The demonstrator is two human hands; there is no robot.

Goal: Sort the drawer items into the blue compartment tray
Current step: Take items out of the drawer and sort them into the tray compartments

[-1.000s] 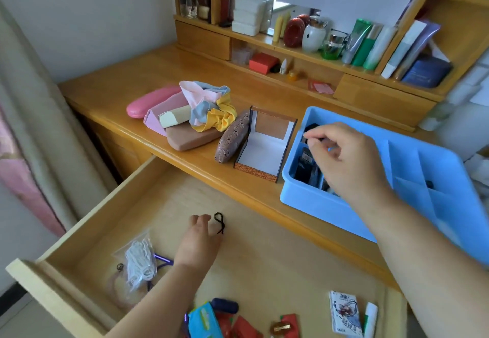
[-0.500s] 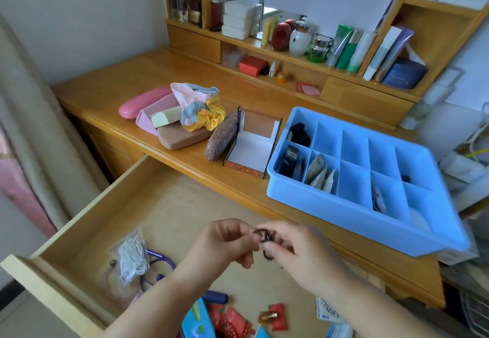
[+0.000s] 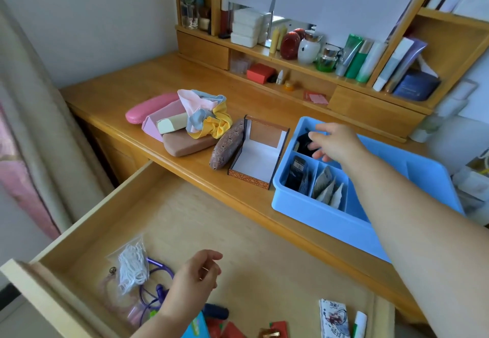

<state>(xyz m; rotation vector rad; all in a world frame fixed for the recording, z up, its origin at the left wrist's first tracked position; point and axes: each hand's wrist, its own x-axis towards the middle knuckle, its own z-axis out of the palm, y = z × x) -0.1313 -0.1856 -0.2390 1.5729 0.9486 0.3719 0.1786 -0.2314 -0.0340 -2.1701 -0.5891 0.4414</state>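
The blue compartment tray (image 3: 317, 216) sits on the desk at the right. It holds black packets (image 3: 296, 173), grey sachets (image 3: 328, 189) and small black items (image 3: 304, 142) in its far-left compartment. My right hand (image 3: 336, 142) reaches over that far-left compartment with fingers spread just above the black items. My left hand (image 3: 195, 279) hovers over the open wooden drawer (image 3: 87, 229), fingers loosely curled and holding nothing. In the drawer lie a bag of white cords (image 3: 132, 266), a purple cord (image 3: 156, 290), red packets (image 3: 230, 329), a printed sachet (image 3: 334, 316) and a white tube (image 3: 360, 321).
Left of the tray stands an open box (image 3: 259, 155) beside a patterned pouch (image 3: 227, 144). Further left lie a brown case (image 3: 185, 144), a pink case (image 3: 148, 110) and coloured scrunchies (image 3: 206, 115). Shelves with bottles (image 3: 307, 46) line the back of the desk.
Both hands were pinching a small black tie over the drawer. My right hand has since gone up to the tray's far-left compartment; my left hand stays low over the drawer, empty.
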